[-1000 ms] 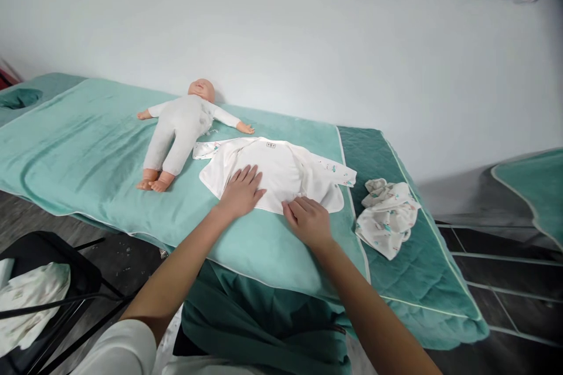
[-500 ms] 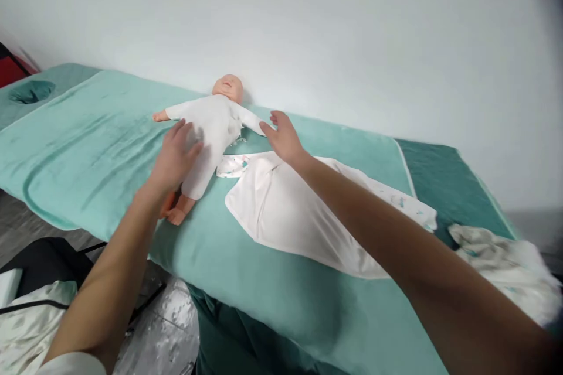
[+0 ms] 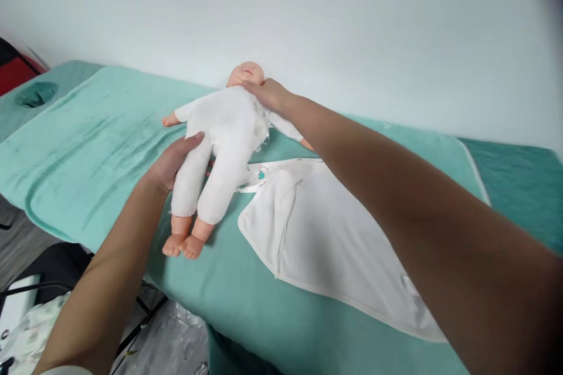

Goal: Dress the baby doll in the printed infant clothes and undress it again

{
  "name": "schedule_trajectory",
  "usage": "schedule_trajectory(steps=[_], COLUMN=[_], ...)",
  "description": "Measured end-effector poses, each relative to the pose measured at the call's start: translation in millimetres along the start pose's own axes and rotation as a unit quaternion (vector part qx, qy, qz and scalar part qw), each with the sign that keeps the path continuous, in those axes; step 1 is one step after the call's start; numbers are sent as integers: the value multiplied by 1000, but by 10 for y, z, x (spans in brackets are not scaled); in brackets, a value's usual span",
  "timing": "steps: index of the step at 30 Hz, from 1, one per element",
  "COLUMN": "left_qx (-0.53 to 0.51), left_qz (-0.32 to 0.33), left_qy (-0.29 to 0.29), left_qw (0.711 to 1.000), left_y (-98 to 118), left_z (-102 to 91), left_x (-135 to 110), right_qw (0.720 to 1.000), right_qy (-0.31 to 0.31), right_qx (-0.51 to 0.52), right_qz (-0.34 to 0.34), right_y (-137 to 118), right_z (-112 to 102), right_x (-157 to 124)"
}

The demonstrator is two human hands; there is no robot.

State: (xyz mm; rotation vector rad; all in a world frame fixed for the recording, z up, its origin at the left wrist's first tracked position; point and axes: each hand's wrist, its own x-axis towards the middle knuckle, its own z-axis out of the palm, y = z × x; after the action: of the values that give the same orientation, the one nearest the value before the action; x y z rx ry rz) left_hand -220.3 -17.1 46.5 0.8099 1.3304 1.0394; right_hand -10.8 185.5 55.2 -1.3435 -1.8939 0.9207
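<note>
Toward ten o'clock from the view's centre, the doll (image 3: 229, 114) is held face up over the bed (image 3: 109, 146). Its right thigh is gripped by the left hand (image 3: 173, 161), thumb on top, fingers mostly hidden; its neck and shoulder are clasped by the right hand (image 3: 269, 94). Toward five o'clock, a white garment (image 3: 308, 234) is spread flat, its patterned sleeve (image 3: 255, 177) partly covered by the doll's leg. Toward eight o'clock, pale cloth (image 3: 44, 328) and a white object (image 3: 20, 310) are borne by a black chair (image 3: 59, 263).
</note>
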Motion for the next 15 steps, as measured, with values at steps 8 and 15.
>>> schedule_trajectory(steps=[8, 15], left_qx=[-55, -53], left_qz=[77, 35], left_qy=[-111, -155], left_qw=[989, 986], left_y=[-80, -774], left_z=[1332, 2195], left_x=[-748, -1253], right_qw=[997, 989], right_qy=[50, 77], right_qx=[-33, -78], right_qz=[55, 100], right_y=[37, 695], right_z=[-1469, -1994], right_x=[-1074, -2102])
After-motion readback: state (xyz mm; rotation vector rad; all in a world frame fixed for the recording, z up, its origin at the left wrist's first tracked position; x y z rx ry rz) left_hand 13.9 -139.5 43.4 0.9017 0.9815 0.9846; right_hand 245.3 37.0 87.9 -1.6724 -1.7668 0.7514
